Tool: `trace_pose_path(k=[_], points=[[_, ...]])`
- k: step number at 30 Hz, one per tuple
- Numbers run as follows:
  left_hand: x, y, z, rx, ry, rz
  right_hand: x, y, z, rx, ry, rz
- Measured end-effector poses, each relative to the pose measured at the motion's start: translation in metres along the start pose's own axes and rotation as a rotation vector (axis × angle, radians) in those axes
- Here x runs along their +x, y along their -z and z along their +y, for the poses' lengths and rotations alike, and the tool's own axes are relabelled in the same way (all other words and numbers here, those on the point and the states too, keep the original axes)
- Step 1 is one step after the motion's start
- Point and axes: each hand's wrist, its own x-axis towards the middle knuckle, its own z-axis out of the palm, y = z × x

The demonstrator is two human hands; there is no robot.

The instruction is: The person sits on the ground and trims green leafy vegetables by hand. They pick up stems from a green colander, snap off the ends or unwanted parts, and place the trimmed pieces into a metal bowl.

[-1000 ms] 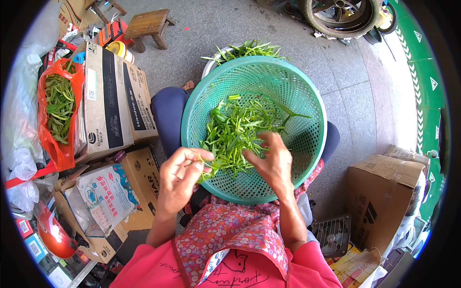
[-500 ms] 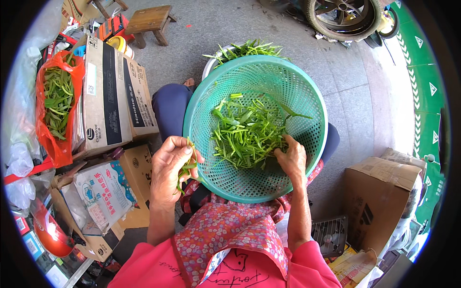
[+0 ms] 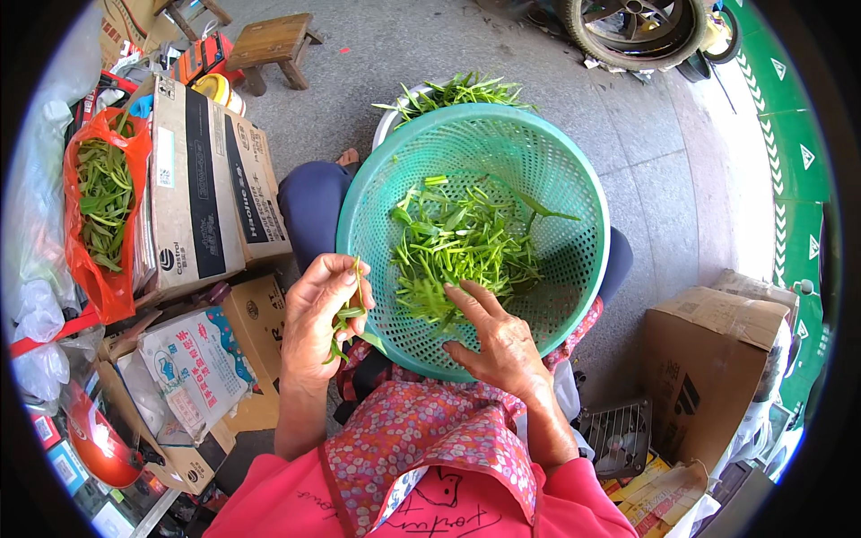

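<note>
A round green plastic colander (image 3: 574,170) rests at my lap, with a pile of cut leafy green stems (image 3: 466,238) on its bottom. My left hand (image 3: 312,323) is at the colander's near left rim, its fingers closed on a leafy green stem (image 3: 343,316) that hangs down past the fingers. Over the near side of the pile, my right hand (image 3: 502,345) is spread, thumb and forefinger apart. Bits of green just beyond its fingertips are blurred; whether the fingers touch them I cannot tell.
Behind the colander stands a pale basin (image 3: 386,125) heaped with more greens. To the left are a red plastic bag (image 3: 121,287) of greens and cardboard boxes (image 3: 202,179). A wooden stool (image 3: 269,40) stands far left, a wheel (image 3: 632,31) far right, a carton (image 3: 708,359) near right.
My right hand has drawn back from the right side of the pile toward the near middle, and its fingers have spread. The left hand stays about where it was, still holding the stem.
</note>
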Motion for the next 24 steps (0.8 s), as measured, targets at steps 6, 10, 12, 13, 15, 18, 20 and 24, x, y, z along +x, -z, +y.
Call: trace_pose_path(k=[6, 10, 12, 13, 15, 18, 20, 24], points=[[-0.003, 0.002, -0.003, 0.005, 0.019, 0.029, 0.014, -0.007, 0.044, -0.165, -0.146, 0.410], [-0.003, 0.003, -0.005, 0.012, 0.027, 0.001, 0.033, -0.027, 0.072, -0.302, -0.292, 0.426], [-0.004, 0.001, -0.003, 0.027, 0.024, -0.008, 0.038, -0.040, 0.086, -0.332, -0.286, 0.441], [-0.004, 0.000, -0.003, 0.032, 0.020, -0.013, 0.039, -0.040, 0.086, -0.209, -0.345, 0.389], [-0.004, -0.001, -0.002, 0.050, 0.019, -0.011, 0.044, -0.041, 0.086, 0.037, -0.461, 0.282], [-0.002, -0.003, -0.003, 0.069, 0.034, -0.016, 0.050, -0.051, 0.082, 0.374, -0.412, 0.186], [-0.003, -0.002, -0.003, 0.082, 0.038, -0.024, 0.052, -0.054, 0.062, 0.424, -0.371, 0.172], [-0.002, 0.001, -0.004, 0.081, 0.025, -0.036, 0.047, -0.050, 0.062, 0.693, -0.363, 0.284]])
